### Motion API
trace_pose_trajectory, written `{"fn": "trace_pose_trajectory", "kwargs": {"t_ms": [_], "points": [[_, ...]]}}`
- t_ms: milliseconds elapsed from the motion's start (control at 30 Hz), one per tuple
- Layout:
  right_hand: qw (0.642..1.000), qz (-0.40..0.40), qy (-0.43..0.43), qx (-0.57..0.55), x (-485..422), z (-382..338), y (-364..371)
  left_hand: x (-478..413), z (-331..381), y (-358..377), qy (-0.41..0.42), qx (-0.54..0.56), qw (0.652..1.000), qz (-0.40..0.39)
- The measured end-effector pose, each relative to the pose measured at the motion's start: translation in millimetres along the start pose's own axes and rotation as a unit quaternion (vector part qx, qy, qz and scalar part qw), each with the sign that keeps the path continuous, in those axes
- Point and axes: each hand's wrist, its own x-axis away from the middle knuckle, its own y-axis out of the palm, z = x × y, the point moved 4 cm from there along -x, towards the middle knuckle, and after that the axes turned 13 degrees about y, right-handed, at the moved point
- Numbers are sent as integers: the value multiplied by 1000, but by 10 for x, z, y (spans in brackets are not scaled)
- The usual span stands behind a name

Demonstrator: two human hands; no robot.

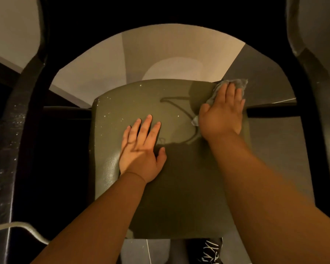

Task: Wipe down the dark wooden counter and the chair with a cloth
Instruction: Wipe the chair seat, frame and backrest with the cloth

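While left grip (pixel 141 151) rests flat on seat (pixel 179 197), cloth (pixel 238 83) under flat right grip (pixel 222 113)

Beige and grey patterned floor (pixel 133 54), black shoe (pixel 208 252) with white markings, pale curved bar (pixel 27 228) lower left

The single view comes from a wide-angle camera worn on the person's head. It faces forward and steeply down, almost straight onto the chair seat (pixel 179 187), which fills the centre of the frame at close range. Both forearms enter from the bottom edge. The left hand (pixel 141 151) lies left of centre and the right hand (pixel 221 115) right of centre, both within arm's reach of the lens. The far edge of the seat points toward the top, with floor (pixel 160 54) beyond it. A shoe (pixel 208 250) shows below the near edge. Lens distortion bows the dark frame (pixel 32 111) along both sides.
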Motion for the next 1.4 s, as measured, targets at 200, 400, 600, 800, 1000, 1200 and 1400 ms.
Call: {"fn": "trace_pose_trajectory", "kwargs": {"t_ms": [200,400,600,800,1000,1200,1400], "points": [[997,-17,-70,10,831,156,231,-3,8,2,-3,-8,1000,-3],[997,-8,-61,43,-7,-91,79,-3,-2,0,1,-13,1000,8],[991,-9,-130,15,444,-85,112,-6,-4,-3,2,-3,1000,17],[984,-45,-166,37,470,-116,198,-12,2,4,3,-6,1000,17],[987,-37,-153,41,142,-362,107,-7,-6,-4,2,0,1000,27],[984,-62,-166,7,1074,14,320,-15,-20,-5,0,16,1000,17],[965,-65,-246,56,629,-307,312,-27,-26,-8,-2,38,999,26]]}}
